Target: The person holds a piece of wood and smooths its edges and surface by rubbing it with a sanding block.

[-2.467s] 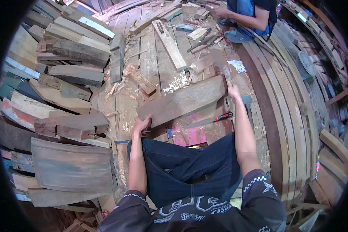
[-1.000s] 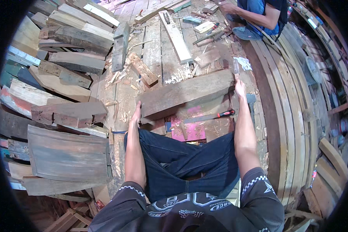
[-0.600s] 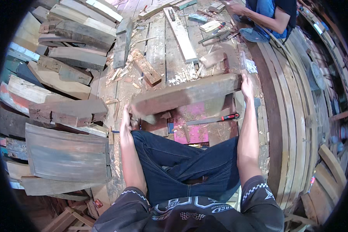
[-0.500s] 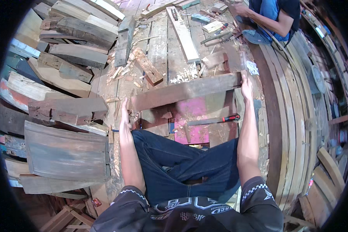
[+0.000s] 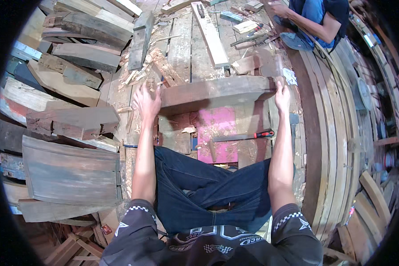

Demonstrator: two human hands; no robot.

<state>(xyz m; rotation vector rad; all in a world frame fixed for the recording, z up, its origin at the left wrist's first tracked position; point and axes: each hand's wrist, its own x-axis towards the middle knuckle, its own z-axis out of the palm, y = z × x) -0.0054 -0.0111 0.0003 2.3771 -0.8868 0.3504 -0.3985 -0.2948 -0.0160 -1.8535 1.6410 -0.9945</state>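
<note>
A long dark brown wooden beam [image 5: 217,94] lies crosswise in front of my crossed legs, its front face and part of its top showing. At its left end, my left hand [image 5: 147,103] has its fingers spread, with the thumb beside the end. My right hand [image 5: 282,96] grips the right end, its thumb against the wood; part of its fingers is hidden. Below the beam lies a pink board [image 5: 217,146] strewn with wood chips. Across that board rests a hand file [image 5: 244,136] with a red and black handle.
Stacked timber pieces [image 5: 71,164] crowd the left side. Long planks [image 5: 326,133] run along the right. A person [image 5: 314,24] sits at the back right. Ahead are a pale plank [image 5: 210,37], a notched wood block [image 5: 166,66] and scattered shavings.
The beam has shifted slightly away from me and turned, showing more of its front face. My left hand has moved forward and spread its fingers; the right hand stays at its end.
</note>
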